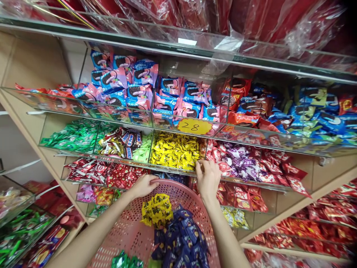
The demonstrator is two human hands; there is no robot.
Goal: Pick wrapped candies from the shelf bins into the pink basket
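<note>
My left hand [144, 185] is closed on the far rim of a pink perforated plastic basket [122, 230]. Inside the basket are a heap of dark blue wrapped candies [181, 238], a smaller pile of yellow wrapped candies [157, 210] and some green wrapped ones [126, 260]. My right hand [208, 178] is at the front glass edge of a shelf compartment full of loose yellow candies [175, 150]. Its fingers curl at that edge, at the compartment's right corner; whatever they hold, if anything, is hidden.
Glass dividers split the shelves. Snickers bars [129, 141] and green candies [75, 136] lie left of the yellow ones, purple and red candies [240, 160] to the right. Above, cookie packs [114, 80] sit behind a glass lip with a yellow "28" tag [194, 126]. Wooden side panels slant at both sides.
</note>
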